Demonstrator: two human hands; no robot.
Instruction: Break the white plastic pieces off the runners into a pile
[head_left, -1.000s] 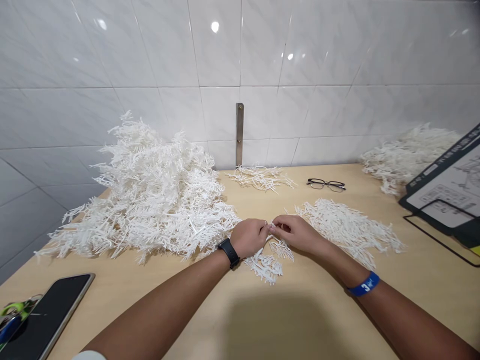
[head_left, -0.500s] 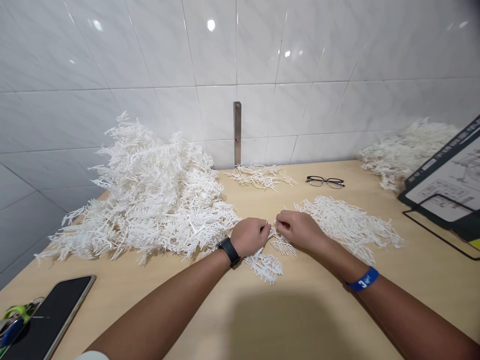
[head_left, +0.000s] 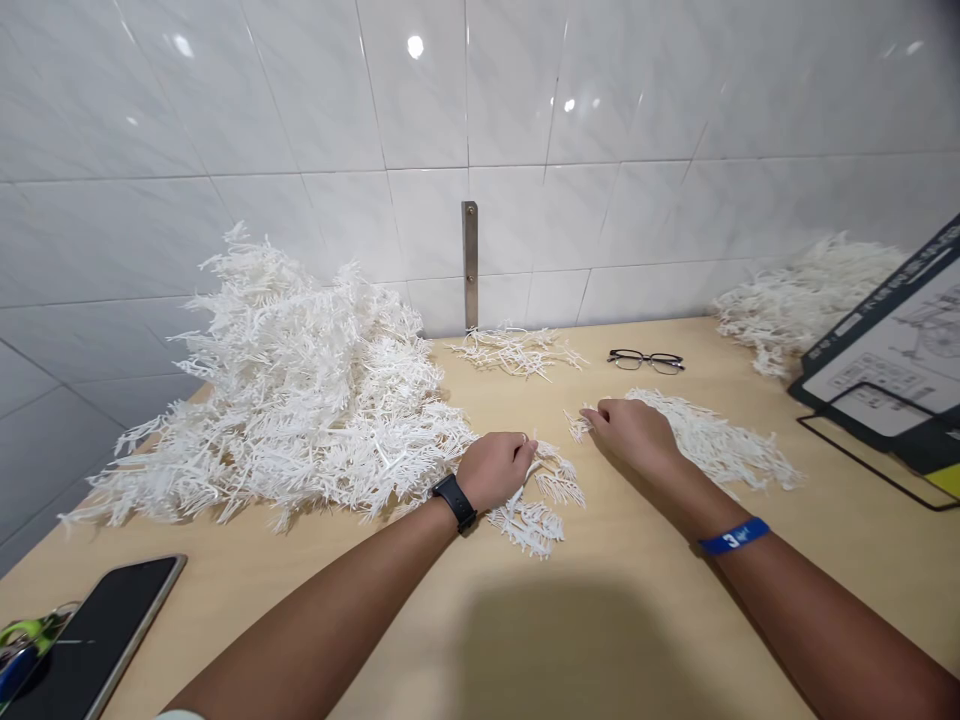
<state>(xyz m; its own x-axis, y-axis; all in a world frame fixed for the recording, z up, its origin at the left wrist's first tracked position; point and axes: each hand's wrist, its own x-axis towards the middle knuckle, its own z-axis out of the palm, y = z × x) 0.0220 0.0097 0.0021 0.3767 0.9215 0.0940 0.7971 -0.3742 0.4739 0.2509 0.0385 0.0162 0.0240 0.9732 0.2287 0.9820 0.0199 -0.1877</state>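
Note:
My left hand, with a black watch on its wrist, is closed in a pinch on a white branched plastic piece that fans out right of the fingertips. Below it, another branched piece lies on the table. My right hand, with a blue wristband, is closed too, and a small white plastic sprig sticks out left of its fingertips. Behind that hand spreads a flat pile of small white bits. A tall heap of white branched pieces rises left of my left hand.
Bare thin white stems lie near the tiled wall, under a metal bracket. Eyeglasses rest at the back. At right are another white heap and a dark printed board. A phone and keys lie front left.
My right hand has moved right and slightly away from my left hand, with a small white sprig at its fingertips. My left hand stays nearly in place. The view has shifted slightly.

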